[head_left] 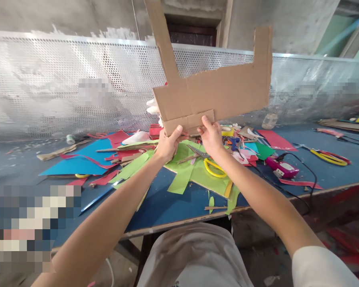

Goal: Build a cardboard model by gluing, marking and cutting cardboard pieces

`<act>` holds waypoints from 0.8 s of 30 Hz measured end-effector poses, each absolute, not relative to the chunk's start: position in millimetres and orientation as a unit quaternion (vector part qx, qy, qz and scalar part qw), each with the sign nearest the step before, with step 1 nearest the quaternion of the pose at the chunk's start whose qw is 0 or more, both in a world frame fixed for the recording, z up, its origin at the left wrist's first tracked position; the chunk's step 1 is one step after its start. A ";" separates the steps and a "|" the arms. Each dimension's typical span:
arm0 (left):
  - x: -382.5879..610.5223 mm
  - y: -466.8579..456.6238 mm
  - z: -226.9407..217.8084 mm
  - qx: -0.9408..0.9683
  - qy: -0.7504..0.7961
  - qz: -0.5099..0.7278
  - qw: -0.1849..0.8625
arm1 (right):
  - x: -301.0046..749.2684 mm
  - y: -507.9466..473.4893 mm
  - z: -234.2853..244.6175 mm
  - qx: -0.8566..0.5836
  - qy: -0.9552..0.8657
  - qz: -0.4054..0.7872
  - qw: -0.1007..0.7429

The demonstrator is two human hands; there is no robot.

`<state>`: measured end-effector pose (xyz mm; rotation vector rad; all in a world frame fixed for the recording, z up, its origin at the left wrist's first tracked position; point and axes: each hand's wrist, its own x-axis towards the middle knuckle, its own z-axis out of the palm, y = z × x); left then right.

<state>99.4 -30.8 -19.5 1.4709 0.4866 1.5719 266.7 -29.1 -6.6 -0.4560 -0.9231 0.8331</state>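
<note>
The left hand point(168, 143) and the right hand point(212, 138) are pinching a big brown cardboard piece point(218, 89) by its bottom edge above the messy blue counter point(157, 203).

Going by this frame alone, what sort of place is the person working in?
Probably a craft workshop: a blue worktable strewn with cut green paper, yellow-handled scissors lying among the scraps, and a cut-out cardboard piece held up above it all.

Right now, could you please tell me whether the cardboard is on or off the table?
Off: the left hand and right hand grip its lower edge, holding it above the table.
</note>
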 end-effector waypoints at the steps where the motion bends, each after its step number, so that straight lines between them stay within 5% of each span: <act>1: 101.5 -32.7 -20.9 0.599 0.189 0.631 0.455 | 264.7 -31.2 -7.0 -0.213 -0.433 0.387 0.786; 24: 112.9 -21.7 -36.3 0.513 0.177 0.700 0.464 | 235.6 -35.6 -27.4 -0.215 -0.446 0.439 0.750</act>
